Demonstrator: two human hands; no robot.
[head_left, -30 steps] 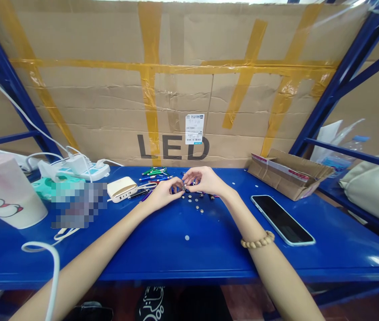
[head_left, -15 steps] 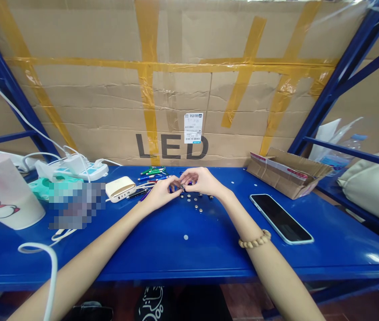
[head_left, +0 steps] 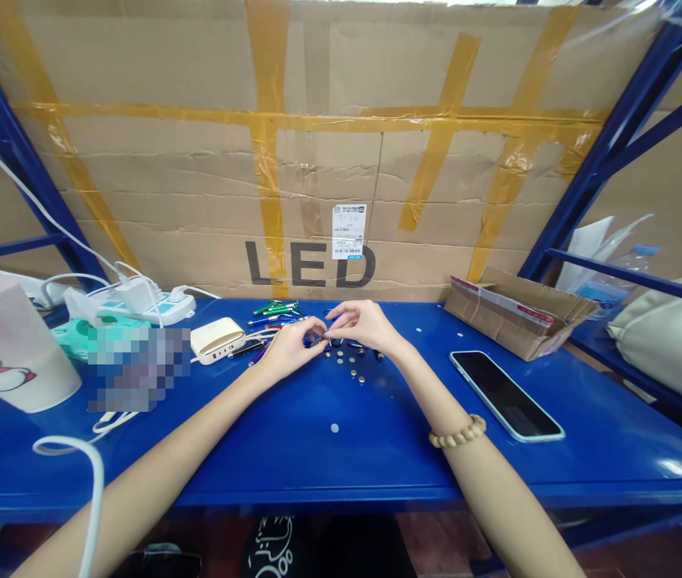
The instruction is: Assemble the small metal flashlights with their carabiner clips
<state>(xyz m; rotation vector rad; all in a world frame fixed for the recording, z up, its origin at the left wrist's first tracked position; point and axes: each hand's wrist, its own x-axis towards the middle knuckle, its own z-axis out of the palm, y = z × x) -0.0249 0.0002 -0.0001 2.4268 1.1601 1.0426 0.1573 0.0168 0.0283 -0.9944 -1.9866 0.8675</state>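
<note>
My left hand (head_left: 293, 347) and my right hand (head_left: 365, 327) meet over the far middle of the blue table. Thumb and fingers of each are pinched together, fingertips nearly touching. Whatever sits between them is too small and covered to name. Left of my left hand lie several pens (head_left: 274, 313) with green, blue and purple barrels, partly hidden behind it. Small round metal pieces (head_left: 361, 380) and pale flat discs (head_left: 341, 361) are scattered just below my right hand.
A cream power bank (head_left: 217, 340) with cables lies left of the pens. Further left stand a power strip (head_left: 181, 307) and a white bucket-like cup (head_left: 15, 353). On the right are a phone (head_left: 506, 395) and an open cardboard box (head_left: 515, 313). A large carton (head_left: 196, 185) walls off the back.
My right hand's fingers have shifted slightly, with the fingertips drawn closer into a pinch. The dark metallic bit between the hands shows less now. My left hand stays nearly in place.
</note>
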